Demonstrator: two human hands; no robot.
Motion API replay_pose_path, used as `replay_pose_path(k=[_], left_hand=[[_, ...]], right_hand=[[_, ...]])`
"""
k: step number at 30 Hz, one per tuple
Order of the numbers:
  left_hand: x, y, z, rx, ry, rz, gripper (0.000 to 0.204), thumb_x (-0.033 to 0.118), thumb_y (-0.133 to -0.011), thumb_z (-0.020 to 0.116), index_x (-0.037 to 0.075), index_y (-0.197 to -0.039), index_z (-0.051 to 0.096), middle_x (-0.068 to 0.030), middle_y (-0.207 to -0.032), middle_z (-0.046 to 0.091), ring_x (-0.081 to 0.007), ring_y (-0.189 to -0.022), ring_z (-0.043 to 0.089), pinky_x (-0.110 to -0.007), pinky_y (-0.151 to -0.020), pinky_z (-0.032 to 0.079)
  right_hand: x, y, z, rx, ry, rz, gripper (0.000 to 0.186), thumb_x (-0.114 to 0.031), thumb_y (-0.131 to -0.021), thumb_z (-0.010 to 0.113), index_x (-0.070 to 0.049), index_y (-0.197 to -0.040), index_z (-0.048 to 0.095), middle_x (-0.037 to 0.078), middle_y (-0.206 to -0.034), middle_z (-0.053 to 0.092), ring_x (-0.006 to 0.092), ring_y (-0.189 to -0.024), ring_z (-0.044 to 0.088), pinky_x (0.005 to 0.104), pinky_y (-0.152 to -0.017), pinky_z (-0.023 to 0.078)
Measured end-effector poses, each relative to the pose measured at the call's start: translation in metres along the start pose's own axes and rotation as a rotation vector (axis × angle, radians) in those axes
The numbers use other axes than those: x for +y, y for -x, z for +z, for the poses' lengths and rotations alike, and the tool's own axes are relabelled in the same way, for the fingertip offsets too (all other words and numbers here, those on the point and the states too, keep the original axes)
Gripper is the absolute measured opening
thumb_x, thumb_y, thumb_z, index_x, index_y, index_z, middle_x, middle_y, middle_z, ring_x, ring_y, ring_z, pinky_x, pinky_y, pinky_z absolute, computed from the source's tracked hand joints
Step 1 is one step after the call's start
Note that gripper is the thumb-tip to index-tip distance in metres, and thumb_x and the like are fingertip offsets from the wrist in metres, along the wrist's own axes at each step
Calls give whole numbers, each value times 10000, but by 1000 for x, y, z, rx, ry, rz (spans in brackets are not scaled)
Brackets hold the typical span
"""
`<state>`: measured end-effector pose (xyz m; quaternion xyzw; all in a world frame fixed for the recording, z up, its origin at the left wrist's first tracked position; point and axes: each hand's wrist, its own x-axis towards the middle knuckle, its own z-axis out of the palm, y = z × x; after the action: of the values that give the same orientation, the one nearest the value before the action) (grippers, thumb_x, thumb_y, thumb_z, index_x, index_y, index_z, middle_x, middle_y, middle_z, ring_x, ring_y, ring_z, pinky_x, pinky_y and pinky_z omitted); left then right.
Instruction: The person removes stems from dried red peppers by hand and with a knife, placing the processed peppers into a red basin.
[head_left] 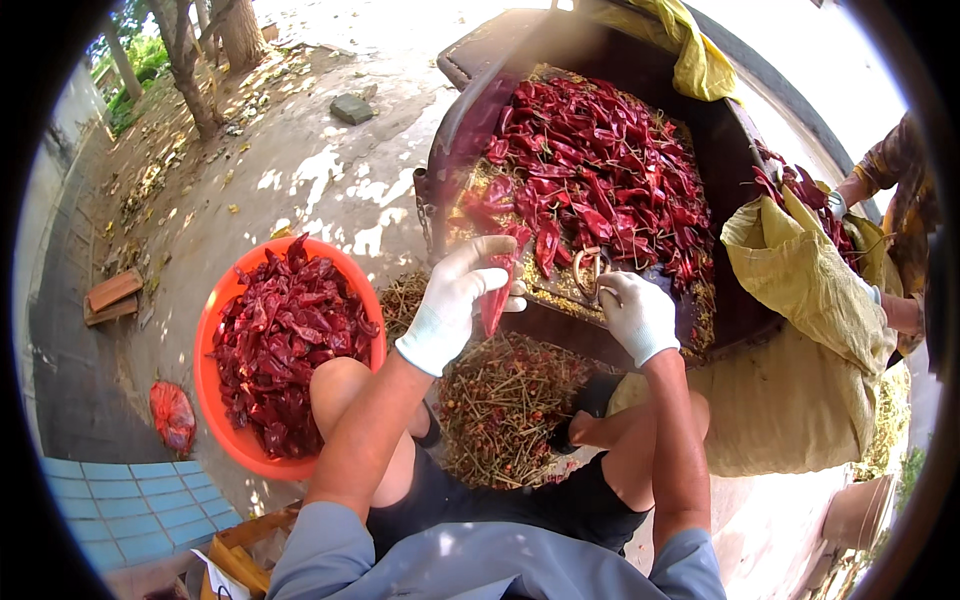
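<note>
My left hand (465, 300), in a white glove, grips a long red dried pepper (497, 305) by the front of the dark metal bin (437, 170). My right hand (635, 312), also gloved, is closed on a pair of scissors (586, 262) with pale looped handles, over the bin’s front. Behind both hands a heap of red peppers (600, 160) lies on yellow seeds in the bin. An orange tub (210, 350) full of red peppers stands left of my knees. A pile of cut stems (505, 420) lies on the ground between my legs.
At right, a co-worker (900, 170) in a patterned shirt holds a woven sack (785, 270) of peppers. A yellow sack (705, 45) hangs over the bin’s back edge. A red plastic bag (172, 415), bricks (113, 297), a stone (352, 108) and trees (200, 60) are at left.
</note>
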<state>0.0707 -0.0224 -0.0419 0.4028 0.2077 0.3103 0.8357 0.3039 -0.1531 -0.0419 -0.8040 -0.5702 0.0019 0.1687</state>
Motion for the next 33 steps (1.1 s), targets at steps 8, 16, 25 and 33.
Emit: replay_pose_path(k=[8,16,25,33], left_hand=[[-9,-6,6,-34,-9,-42,212,14,-941,536,32,-1148,583,-91,-1033,668,-195,-876,692,-343,-729,613],[-10,-8,10,32,-135,-26,164,-39,-915,548,-17,-1057,627,-89,-940,665,-165,-805,678,-303,-686,609],[-18,-11,20,68,-843,436,307,58,-867,734,57,-1170,688,-53,-1043,664,-124,-790,658,-259,-677,555],[-14,1,25,-29,-1308,719,513,156,-780,787,149,-1272,644,-106,-1250,641,-285,-1042,670,-334,-861,555]], right_hand=[[29,-73,55,260,174,140,437,-346,-859,702,-128,-1224,606,142,-1096,666,336,-925,678,428,-781,549],[38,-93,48,341,37,232,201,-305,-864,693,-139,-975,716,119,-929,711,323,-865,687,421,-747,539],[20,-72,1,137,-1526,548,165,-241,-904,724,-105,-930,634,-28,-729,574,54,-492,497,199,-417,405],[-37,-20,21,-515,-1754,469,178,-250,-955,629,-82,-909,597,34,-697,613,131,-470,525,267,-404,374]])
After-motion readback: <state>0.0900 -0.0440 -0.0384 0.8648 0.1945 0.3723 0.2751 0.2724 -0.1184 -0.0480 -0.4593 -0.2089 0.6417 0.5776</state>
